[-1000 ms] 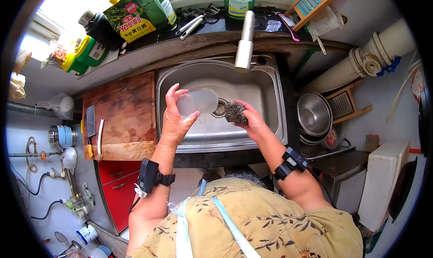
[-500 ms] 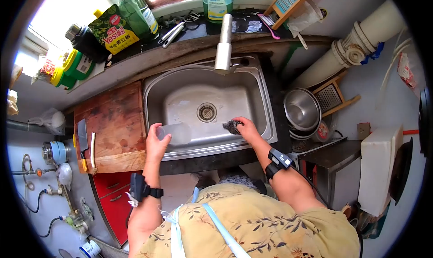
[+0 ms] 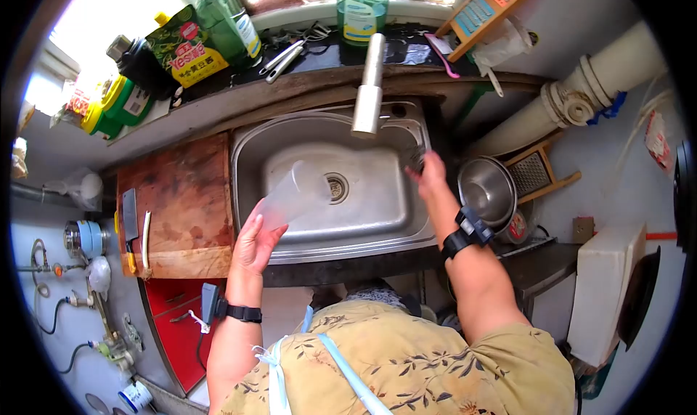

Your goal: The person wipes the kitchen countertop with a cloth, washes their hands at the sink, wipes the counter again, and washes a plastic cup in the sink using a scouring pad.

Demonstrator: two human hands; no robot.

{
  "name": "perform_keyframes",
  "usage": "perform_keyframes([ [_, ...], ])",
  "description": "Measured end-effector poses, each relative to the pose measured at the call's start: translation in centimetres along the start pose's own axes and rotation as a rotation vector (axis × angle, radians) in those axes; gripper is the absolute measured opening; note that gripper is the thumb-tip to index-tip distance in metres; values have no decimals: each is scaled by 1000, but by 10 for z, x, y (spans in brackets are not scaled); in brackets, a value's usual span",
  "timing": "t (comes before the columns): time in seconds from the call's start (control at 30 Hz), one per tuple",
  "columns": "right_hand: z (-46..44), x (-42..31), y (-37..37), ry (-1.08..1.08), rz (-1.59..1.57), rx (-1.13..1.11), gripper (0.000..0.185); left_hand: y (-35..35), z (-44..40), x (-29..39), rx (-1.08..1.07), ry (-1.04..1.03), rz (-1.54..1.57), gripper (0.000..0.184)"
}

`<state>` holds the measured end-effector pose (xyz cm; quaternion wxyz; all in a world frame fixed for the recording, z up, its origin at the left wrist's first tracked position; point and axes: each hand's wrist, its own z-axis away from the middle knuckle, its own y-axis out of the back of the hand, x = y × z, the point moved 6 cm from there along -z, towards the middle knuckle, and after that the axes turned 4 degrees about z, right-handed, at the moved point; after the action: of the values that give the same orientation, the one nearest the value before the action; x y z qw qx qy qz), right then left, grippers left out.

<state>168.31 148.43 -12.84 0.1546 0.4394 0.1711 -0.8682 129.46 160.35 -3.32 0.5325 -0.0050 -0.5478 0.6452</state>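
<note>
A translucent plastic cup [image 3: 294, 195] is tilted over the left part of the steel sink [image 3: 345, 254], its far end near the drain. My left hand [image 3: 257, 239] grips its near end. At the sink's right rim my right hand [image 3: 430, 174] has its fingers closed on a dark scouring pad [image 3: 416, 157], which is partly hidden and blurred. The metal faucet [image 3: 368, 110] reaches over the back of the sink, to the left of my right hand.
Left of the sink lies a wooden cutting board [image 3: 185, 197] with a cleaver [image 3: 130, 215]. Steel bowls [image 3: 486, 192] stand at the right. Bottles, including a green one [image 3: 361, 12], line the sill behind the faucet.
My right hand has moved back and right with the pad, to the sink's rim. My left hand has tilted the cup, whose far end now points up toward the back.
</note>
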Motion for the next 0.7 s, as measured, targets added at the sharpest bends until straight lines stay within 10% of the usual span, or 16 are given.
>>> perform_keyframes([
  [0.23, -73, -68, -42, 390, -20, -49, 49, -16, -8, -13, -15, 29, 118, 41],
  [0.7, -21, 1, -47, 54, 234, -335, 31, -45, -23, -32, -136, 70, 236, 51],
])
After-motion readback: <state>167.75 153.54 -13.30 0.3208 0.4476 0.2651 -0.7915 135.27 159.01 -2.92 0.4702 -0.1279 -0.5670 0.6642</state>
